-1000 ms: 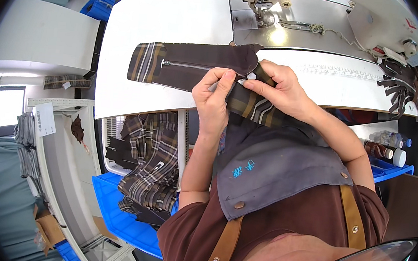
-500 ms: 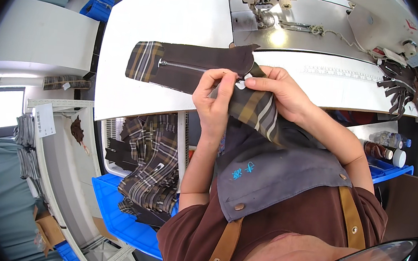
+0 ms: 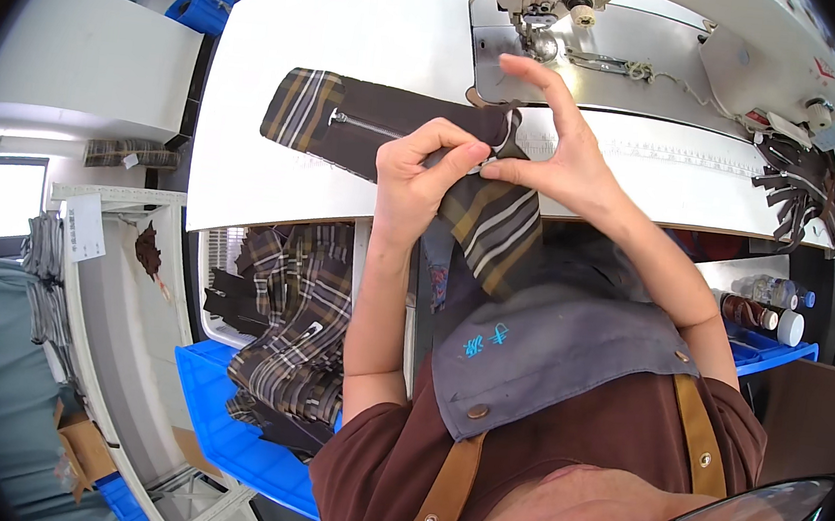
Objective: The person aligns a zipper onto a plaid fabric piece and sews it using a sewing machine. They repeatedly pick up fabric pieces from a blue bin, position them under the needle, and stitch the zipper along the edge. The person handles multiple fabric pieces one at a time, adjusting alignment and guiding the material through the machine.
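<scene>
A dark brown fabric panel (image 3: 382, 106) with plaid ends lies partly on the white table, a metal zipper (image 3: 365, 125) running along it. Its near plaid part (image 3: 495, 238) hangs past the table edge toward my lap. My left hand (image 3: 418, 175) is closed, thumb and index finger pinching the panel by the zipper's right end. Beside it my right hand (image 3: 569, 165) has its index finger raised and spread from the thumb, whose tip touches the same spot. Its other fingers are mostly hidden. A small white bit (image 3: 477, 168) shows between the thumbs.
Beyond my hands stands a sewing machine (image 3: 551, 17) with a metal bed. A ruler strip (image 3: 649, 157) runs along the white table (image 3: 255, 175). Dark strips (image 3: 797, 187) hang at the right. Plaid pieces (image 3: 300, 330) fill a blue bin (image 3: 221, 422) below left. Bottles (image 3: 770, 305) stand at the right.
My right index finger has lifted away from the fabric and points up toward the machine. The panel has tilted slightly, its right end lower. My left hand keeps its pinch.
</scene>
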The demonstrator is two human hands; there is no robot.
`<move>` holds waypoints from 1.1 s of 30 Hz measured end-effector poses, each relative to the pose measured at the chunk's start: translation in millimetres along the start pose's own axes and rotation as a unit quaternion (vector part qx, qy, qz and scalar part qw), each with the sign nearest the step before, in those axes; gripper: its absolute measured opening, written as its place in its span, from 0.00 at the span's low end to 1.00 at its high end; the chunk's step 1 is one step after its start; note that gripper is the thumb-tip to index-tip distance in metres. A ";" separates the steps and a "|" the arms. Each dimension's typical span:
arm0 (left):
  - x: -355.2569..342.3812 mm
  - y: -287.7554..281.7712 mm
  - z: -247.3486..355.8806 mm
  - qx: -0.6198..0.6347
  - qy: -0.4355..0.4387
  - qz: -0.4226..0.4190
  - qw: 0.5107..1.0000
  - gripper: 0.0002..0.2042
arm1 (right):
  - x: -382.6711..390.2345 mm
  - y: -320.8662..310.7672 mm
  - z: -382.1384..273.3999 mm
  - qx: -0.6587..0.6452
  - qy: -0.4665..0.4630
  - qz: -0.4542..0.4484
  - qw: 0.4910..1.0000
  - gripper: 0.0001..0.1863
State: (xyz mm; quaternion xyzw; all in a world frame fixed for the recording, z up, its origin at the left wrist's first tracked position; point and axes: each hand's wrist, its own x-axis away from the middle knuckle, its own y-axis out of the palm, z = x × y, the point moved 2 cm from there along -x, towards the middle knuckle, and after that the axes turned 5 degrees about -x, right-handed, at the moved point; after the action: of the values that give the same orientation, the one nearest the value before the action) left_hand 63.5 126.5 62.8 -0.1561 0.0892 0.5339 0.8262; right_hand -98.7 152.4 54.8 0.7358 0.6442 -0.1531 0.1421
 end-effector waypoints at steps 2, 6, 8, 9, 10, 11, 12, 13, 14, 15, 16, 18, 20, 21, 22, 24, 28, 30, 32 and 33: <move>-1.1 4.5 5.9 -0.013 -0.001 0.008 1.000 0.02 | -5.4 -11.2 -2.1 0.015 0.025 -0.109 0.994 0.14; -0.1 10.1 0.6 0.078 -0.093 0.024 0.992 0.07 | -1.0 -15.2 0.1 -0.082 0.128 -0.140 0.979 0.08; 1.4 13.4 -4.1 0.145 -0.149 0.028 0.978 0.10 | 0.6 -14.1 7.4 -0.122 0.128 -0.119 0.977 0.07; 1.3 17.9 -2.4 0.158 -0.148 0.068 0.974 0.09 | 2.4 -14.7 11.5 -0.127 0.133 -0.111 0.977 0.07; 0.4 26.0 2.9 0.172 -0.146 0.108 0.968 0.09 | 3.4 -15.1 13.6 -0.131 0.139 -0.104 0.976 0.07; 0.4 29.4 7.1 0.184 -0.144 0.149 0.961 0.08 | 3.2 -15.2 13.9 -0.137 0.144 -0.098 0.975 0.07; 3.5 25.8 2.2 0.199 -0.156 0.117 0.960 0.08 | 2.9 -15.6 13.4 -0.142 0.142 -0.099 0.975 0.07; 5.5 22.1 -2.7 0.191 -0.162 0.097 0.963 0.08 | 2.6 -16.1 12.6 -0.146 0.139 -0.099 0.974 0.07; 7.8 18.6 -7.7 0.183 -0.169 0.077 0.965 0.08 | 3.0 -16.0 12.1 -0.151 0.137 -0.098 0.974 0.07; 9.0 17.5 -10.1 0.175 -0.175 0.056 0.967 0.08 | 3.2 -15.5 11.1 -0.155 0.140 -0.099 0.973 0.07; 9.2 18.0 -10.1 0.181 -0.167 0.065 0.967 0.08 | 3.1 -14.9 9.5 -0.159 0.143 -0.100 0.972 0.07; 9.5 20.8 -9.9 0.191 -0.149 0.084 0.967 0.07 | 3.6 -15.0 9.8 -0.164 0.148 -0.102 0.970 0.07; 10.5 21.5 -11.7 0.195 -0.146 0.085 0.966 0.07 | 4.1 -16.3 12.5 -0.164 0.151 -0.105 0.969 0.07; 10.6 21.6 -12.1 0.197 -0.144 0.085 0.966 0.07 | 4.0 -16.5 11.7 -0.163 0.155 -0.106 0.969 0.07; 10.4 21.8 -11.4 0.198 -0.142 0.084 0.966 0.07 | 3.9 -16.8 10.2 -0.162 0.158 -0.107 0.968 0.07; 10.3 22.2 -10.2 0.199 -0.139 0.083 0.966 0.07 | 4.0 -17.8 9.7 -0.159 0.166 -0.112 0.967 0.07; 9.8 22.4 -10.6 0.200 -0.144 0.078 0.966 0.08 | 3.0 -20.7 0.9 -0.166 0.187 -0.127 0.960 0.06; 9.6 21.8 -10.0 0.192 -0.148 0.076 0.967 0.08 | 1.0 -21.0 -5.9 -0.152 0.184 -0.126 0.963 0.06; 9.1 22.1 -6.8 0.182 -0.153 0.060 0.969 0.07 | -1.7 -20.0 -8.8 -0.117 0.169 -0.115 0.972 0.07; 9.2 22.3 -5.9 0.178 -0.155 0.052 0.970 0.07 | -3.1 -20.5 -10.4 -0.093 0.149 -0.127 0.976 0.07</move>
State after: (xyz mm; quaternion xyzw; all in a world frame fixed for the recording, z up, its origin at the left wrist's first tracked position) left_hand 47.1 140.8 50.8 0.0831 0.0612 0.5698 0.8153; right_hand -119.0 156.5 65.4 0.6460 0.7578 0.0020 0.0921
